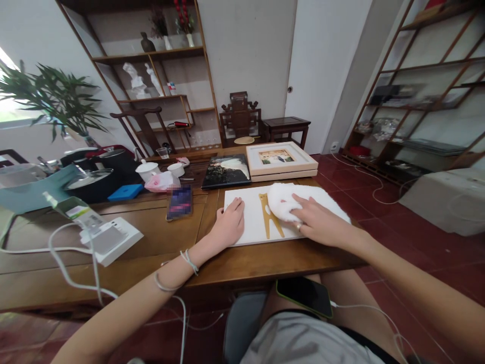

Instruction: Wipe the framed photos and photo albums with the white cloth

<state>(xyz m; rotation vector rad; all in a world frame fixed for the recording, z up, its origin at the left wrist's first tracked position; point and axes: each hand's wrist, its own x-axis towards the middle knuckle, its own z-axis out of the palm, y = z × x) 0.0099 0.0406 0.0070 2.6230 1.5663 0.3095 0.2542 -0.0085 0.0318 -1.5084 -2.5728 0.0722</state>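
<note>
Head view, cloth [282, 201] on board [250, 223], frame [281, 157] behind

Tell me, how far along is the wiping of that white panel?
Done: the white panel looks clean where it shows. In hand: the right hand presses a white cloth onto the top of the tan figure, while the left hand pins the panel's left edge. Left: cannot tell; the framed picture behind lies untouched.

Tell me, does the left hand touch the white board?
Touching. The head view shows the left hand pressed flat on the near left corner of the white board.
</note>
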